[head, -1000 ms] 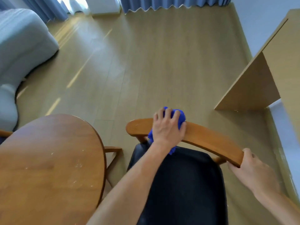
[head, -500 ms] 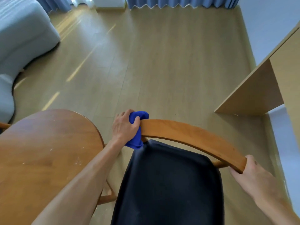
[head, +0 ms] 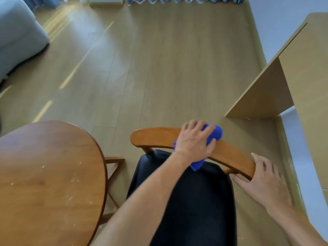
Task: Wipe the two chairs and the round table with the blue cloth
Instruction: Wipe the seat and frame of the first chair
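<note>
Pale wood floor (head: 159, 68) surrounds the chair (head: 186, 201). Left hand (head: 194, 141) clutches the cloth (head: 215, 133), draped over the middle of its backrest (head: 230, 155); right hand (head: 262, 181) grips the backrest's right end. Left of the chair stands the table (head: 48, 174). Soft and light, the cloth likely bunches, so palm pressure suits; the backrest looks rigid.

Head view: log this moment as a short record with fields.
left hand: presses blue cloth on chair backrest, mid-rail
right hand: holds the backrest's right end
chair seat: black, below the rail
round table: left of chair, pale specks on top
desk: far right
</note>
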A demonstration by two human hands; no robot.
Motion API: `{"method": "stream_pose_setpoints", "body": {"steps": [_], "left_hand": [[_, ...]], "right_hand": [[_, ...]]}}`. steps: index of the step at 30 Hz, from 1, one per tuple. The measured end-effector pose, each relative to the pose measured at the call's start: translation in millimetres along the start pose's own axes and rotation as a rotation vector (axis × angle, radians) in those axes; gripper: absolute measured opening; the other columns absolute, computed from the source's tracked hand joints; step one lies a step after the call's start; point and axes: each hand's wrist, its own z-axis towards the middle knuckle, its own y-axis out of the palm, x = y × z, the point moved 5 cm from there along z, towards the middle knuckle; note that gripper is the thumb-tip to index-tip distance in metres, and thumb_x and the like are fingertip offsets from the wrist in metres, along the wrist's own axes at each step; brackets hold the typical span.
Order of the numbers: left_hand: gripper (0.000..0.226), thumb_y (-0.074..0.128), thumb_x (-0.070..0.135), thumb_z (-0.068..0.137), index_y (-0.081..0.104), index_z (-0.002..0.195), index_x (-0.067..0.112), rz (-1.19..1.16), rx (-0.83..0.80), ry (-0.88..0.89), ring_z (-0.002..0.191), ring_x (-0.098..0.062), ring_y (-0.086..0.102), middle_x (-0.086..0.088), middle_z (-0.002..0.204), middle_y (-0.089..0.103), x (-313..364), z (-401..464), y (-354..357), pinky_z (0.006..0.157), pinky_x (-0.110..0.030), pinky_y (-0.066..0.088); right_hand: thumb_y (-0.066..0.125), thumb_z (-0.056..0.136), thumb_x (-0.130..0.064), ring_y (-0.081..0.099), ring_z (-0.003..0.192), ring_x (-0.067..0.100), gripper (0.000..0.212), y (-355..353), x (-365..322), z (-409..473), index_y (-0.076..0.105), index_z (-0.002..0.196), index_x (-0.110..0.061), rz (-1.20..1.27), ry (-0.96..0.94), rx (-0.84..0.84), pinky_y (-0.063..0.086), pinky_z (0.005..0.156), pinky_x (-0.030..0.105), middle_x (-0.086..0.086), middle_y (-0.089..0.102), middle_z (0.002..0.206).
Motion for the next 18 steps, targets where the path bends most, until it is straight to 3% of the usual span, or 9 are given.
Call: {"method": "stream_pose_setpoints", "body": {"steps": [6, 9, 12, 18], "left_hand": [[0.038, 0.045, 0.04, 0.093, 0.053, 0.127, 0.023, -0.047, 0.097, -0.531, 0.112, -0.031, 0.045, -0.008, 0.124, 0.056, -162, -71, -51, 0.093, -0.042, 0.039], [0.035, 0.042, 0.037, 0.095, 0.052, 0.124, 0.021, -0.045, 0.144, -0.728, 0.107, -0.033, 0.046, -0.013, 0.119, 0.057, -176, -88, -51, 0.089, -0.045, 0.039], [0.03, 0.048, 0.03, 0.092, 0.058, 0.116, 0.016, 0.068, 0.226, -0.729, 0.111, -0.037, 0.045, -0.013, 0.119, 0.058, -147, -75, -44, 0.09, -0.048, 0.038], [0.025, 0.052, 0.029, 0.087, 0.061, 0.105, 0.014, 0.172, 0.2, -0.483, 0.108, -0.035, 0.047, -0.011, 0.114, 0.059, -98, -43, -40, 0.091, -0.047, 0.038]], "right_hand": [[0.023, 0.081, -0.079, 0.047, 0.126, 0.03, 0.092, -3, -1, -1, 0.036, 0.143, -0.012, 0.028, -0.045, 0.069, 0.043, 0.1, 0.047, 0.01, 0.045, 0.14], [0.012, 0.081, -0.082, 0.048, 0.125, 0.03, 0.097, -1, -2, -1, 0.039, 0.14, -0.01, 0.017, -0.042, 0.082, 0.044, 0.099, 0.046, 0.01, 0.047, 0.138], [0.006, 0.079, -0.083, 0.048, 0.126, 0.029, 0.1, 0, -1, 0, 0.039, 0.14, -0.011, 0.012, -0.037, 0.075, 0.045, 0.099, 0.044, 0.009, 0.046, 0.139], [0.008, 0.079, -0.084, 0.047, 0.127, 0.027, 0.098, 0, -2, 0, 0.037, 0.141, -0.013, 0.009, -0.035, 0.049, 0.046, 0.099, 0.043, 0.007, 0.044, 0.141]]}}
